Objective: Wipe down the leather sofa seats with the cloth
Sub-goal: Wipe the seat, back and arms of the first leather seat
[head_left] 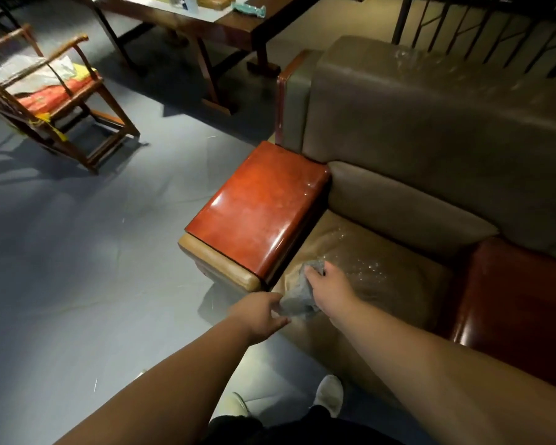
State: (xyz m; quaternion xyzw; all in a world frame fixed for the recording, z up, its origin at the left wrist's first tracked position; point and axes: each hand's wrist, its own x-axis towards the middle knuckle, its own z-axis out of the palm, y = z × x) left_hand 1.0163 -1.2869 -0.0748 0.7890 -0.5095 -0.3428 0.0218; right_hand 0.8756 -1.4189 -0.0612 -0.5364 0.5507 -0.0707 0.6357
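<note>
The left hand point(260, 313) pinches the near corner of the grey cloth point(297, 295), its fingers curled on the fabric. Just beside it, the right hand point(329, 289) grips the cloth's far end, fingers clenched round it. The cloth hangs stretched between the two hands over the front left corner of the tan leather seat point(382, 268), next to the glossy red wooden armrest point(259, 208). Droplets glisten on the seat cushion and on the backrest point(430, 101), so wiping appears barely begun. The dark red seat point(520, 293) to the right looks untouched and remains to be done.
</note>
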